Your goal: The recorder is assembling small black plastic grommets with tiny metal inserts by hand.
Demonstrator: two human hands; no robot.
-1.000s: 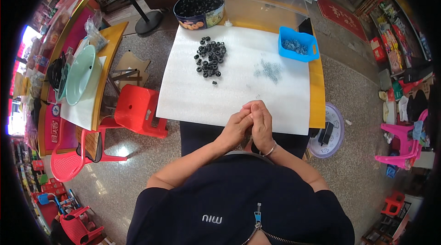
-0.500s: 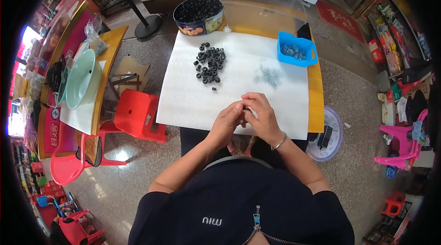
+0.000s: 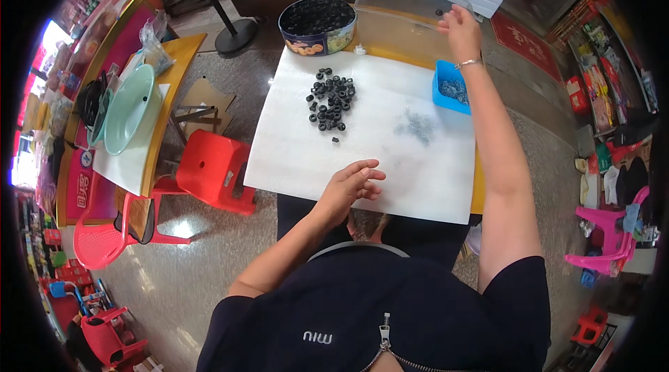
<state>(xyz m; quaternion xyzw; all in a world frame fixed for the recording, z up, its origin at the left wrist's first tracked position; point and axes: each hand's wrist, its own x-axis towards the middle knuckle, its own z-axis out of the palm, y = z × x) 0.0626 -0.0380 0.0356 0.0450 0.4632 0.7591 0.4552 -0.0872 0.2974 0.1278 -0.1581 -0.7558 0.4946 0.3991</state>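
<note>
My right hand (image 3: pixel 461 32) is stretched out over the far right of the table, at the clear plastic bin (image 3: pixel 397 20). Its fingers are loosely bent and apart. A small black ring-shaped part (image 3: pixel 439 13) shows just off the fingertips, seemingly apart from them. Above the near edge of the white sheet (image 3: pixel 279 156), my left hand (image 3: pixel 352 187) hangs open with fingers half bent; nothing shows in it. Left of centre on the sheet lies a loose pile of black ring-shaped parts (image 3: pixel 331 101). Tiny grey-blue pieces (image 3: pixel 418 124) are scattered to the right.
A round tin (image 3: pixel 306 44) full of black parts stands at the far edge. My forearm partly covers a blue basket (image 3: pixel 444 96) holding grey-blue pieces. Left of the table are a red stool (image 3: pixel 209 166) and a green basin (image 3: pixel 132 114) on a side table. A fan (image 3: pixel 233 36) stands beyond.
My hands were together over the near edge of the sheet. The right has swung far out to the clear bin; the left has stayed and its fingers have come apart. The view has shifted slightly.
</note>
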